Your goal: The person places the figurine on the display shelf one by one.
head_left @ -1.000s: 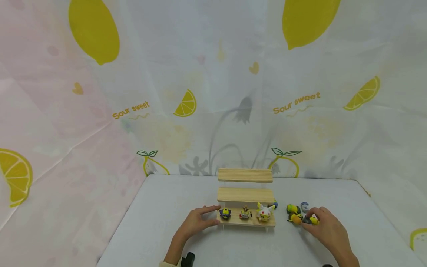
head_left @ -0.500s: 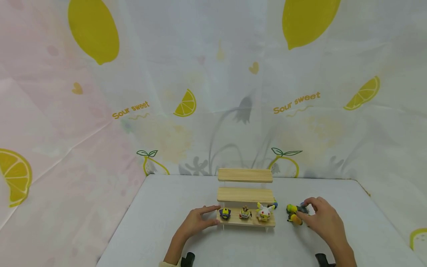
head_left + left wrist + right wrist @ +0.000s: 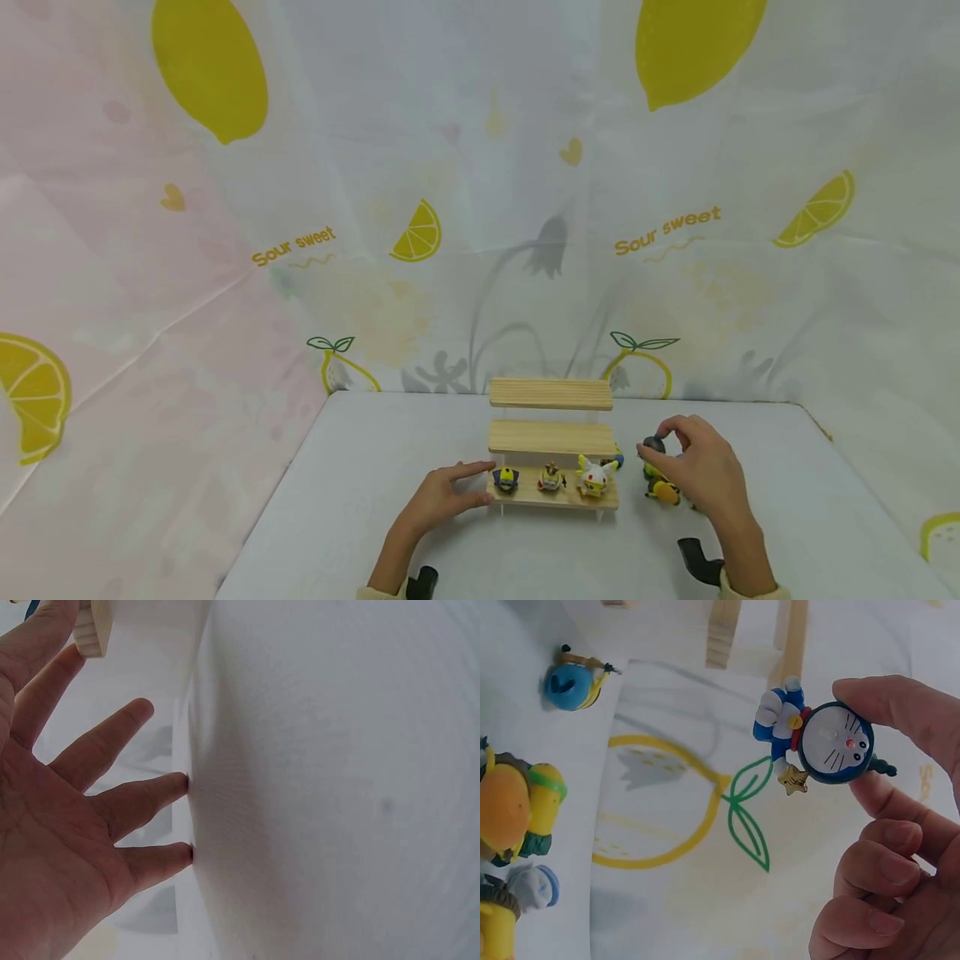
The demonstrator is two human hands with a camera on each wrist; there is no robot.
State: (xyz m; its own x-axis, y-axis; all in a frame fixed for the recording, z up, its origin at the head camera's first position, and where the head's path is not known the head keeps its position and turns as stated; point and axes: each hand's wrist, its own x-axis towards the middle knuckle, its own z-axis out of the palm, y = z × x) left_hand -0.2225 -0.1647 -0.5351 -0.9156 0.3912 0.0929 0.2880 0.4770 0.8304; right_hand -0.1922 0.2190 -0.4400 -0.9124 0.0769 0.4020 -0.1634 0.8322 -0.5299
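My right hand (image 3: pixel 708 471) pinches a blue-and-white cat figurine (image 3: pixel 832 742) between thumb and forefinger, raised off the table. In the right wrist view it lies sideways, with a red collar and a gold star, its head toward my fingertips. My left hand (image 3: pixel 442 497) touches the left end of a three-step wooden display stand (image 3: pixel 551 437) with thumb and forefinger; its other fingers (image 3: pixel 105 746) are spread. On the lowest step stand a purple-and-yellow figurine (image 3: pixel 506 480), a small crowned one (image 3: pixel 551 478) and a white one with yellow ears (image 3: pixel 594 478).
Several loose figurines lie right of the stand, among them an orange-bellied one (image 3: pixel 502 806), a yellow-and-green one (image 3: pixel 546 806) and a grey-white piece (image 3: pixel 534 889). A blue figurine (image 3: pixel 570 686) sits behind the stand's right side. A lemon-print cloth (image 3: pixel 465 308) hangs behind the white table (image 3: pixel 390 425).
My right hand has moved from the loose figurines up and leftward, toward the stand, and now carries the cat figurine above the table. My left hand has stayed at the stand's end.
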